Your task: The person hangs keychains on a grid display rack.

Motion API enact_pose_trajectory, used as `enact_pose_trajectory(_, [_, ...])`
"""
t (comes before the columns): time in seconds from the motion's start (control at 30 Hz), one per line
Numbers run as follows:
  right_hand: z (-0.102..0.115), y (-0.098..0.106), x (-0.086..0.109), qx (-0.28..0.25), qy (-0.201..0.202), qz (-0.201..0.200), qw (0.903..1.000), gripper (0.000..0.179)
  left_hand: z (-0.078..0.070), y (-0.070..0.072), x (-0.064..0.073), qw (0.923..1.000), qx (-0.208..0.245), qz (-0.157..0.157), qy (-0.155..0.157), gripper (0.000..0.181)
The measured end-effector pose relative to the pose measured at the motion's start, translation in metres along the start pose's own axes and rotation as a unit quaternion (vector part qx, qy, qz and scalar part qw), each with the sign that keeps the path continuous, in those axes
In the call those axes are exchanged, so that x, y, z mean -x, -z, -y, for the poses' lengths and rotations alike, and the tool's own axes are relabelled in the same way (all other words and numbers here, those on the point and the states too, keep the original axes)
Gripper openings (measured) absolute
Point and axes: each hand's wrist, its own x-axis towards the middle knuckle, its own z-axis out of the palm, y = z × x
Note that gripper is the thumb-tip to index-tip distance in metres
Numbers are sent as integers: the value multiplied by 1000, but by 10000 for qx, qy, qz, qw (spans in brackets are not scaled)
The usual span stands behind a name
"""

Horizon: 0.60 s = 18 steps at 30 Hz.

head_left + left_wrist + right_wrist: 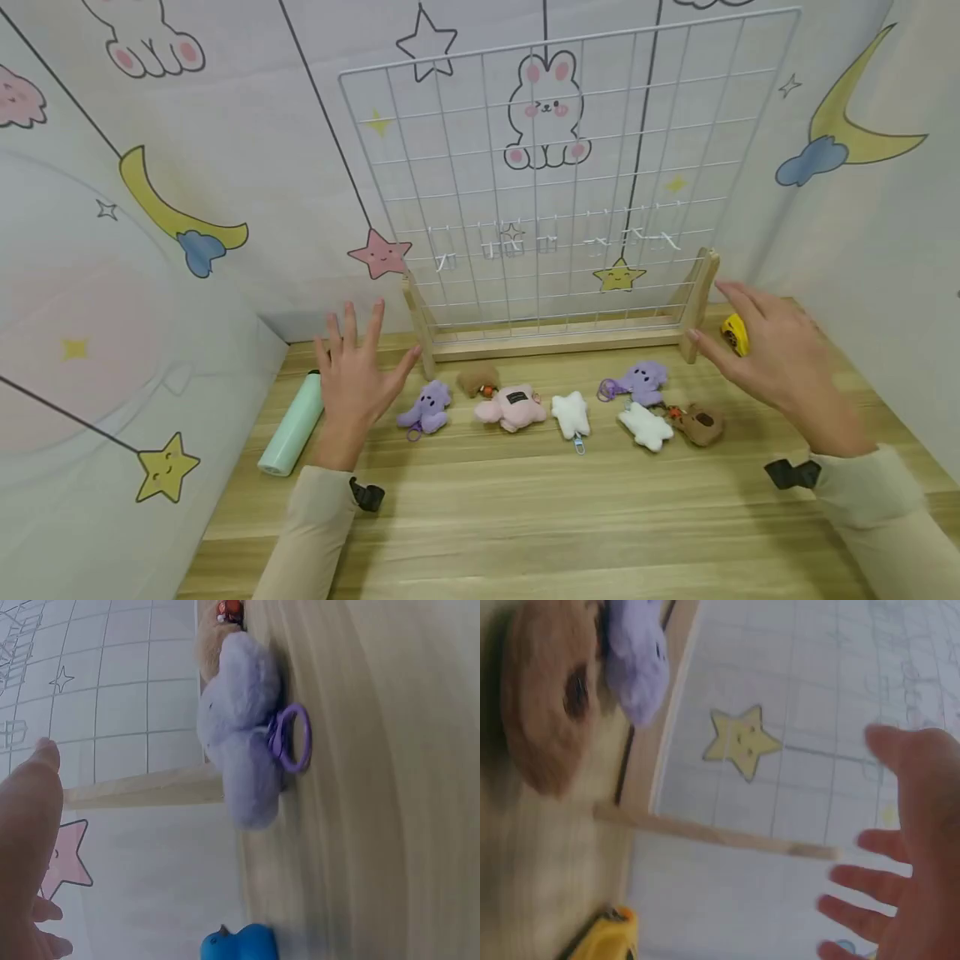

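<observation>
My left hand (354,392) is raised with spread fingers, left of the white wire grid rack's wooden stand (555,343). It holds nothing. Nearest to it are a purple plush keychain (427,408) and a mint green bottle (292,427), partly hidden behind the hand. On the other side, my right hand (783,367) hovers with its fingers extended, by the stand's right foot, and grips nothing. A yellow toy car (735,335) sits behind it, partly covered. Left of that hand lie a brown plush keychain (699,425), a white plush (647,427) and another purple plush (645,382).
Small clear hooks (547,242) hang across the wire grid. Before the stand lie a pink plush (512,408), a brown plush (477,381) and a white star plush (572,414). The left wrist view shows a blue bird-like figure (240,945). Printed cloth walls surround the wooden table (525,517).
</observation>
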Motion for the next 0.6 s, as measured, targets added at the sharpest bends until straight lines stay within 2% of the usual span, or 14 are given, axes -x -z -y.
enact_pose_trajectory(0.07, [6,-7,6,-41,123,245,9996,69,-3,-5,0,9997,235,-87,0,96])
enact_pose_trajectory(0.13, [11,-16,10,-174,164,747,9969,53,-7,-9,-1,9982,584,-76,105,93])
enact_pose_trajectory(0.23, [13,-31,15,-498,196,1695,9841,40,-15,-16,-2,9916,1260,16,292,85])
enact_pose_trajectory(0.37, [12,-53,17,-911,374,2534,9623,32,-23,-26,-7,9806,1896,112,484,74])
enact_pose_trajectory(0.47, [11,-65,17,-1184,409,2799,9518,28,-30,-35,-12,9778,2030,77,517,65])
enact_pose_trajectory(0.6, [12,-73,17,-1597,232,2902,9433,23,-37,-43,-18,9811,1887,-62,417,52])
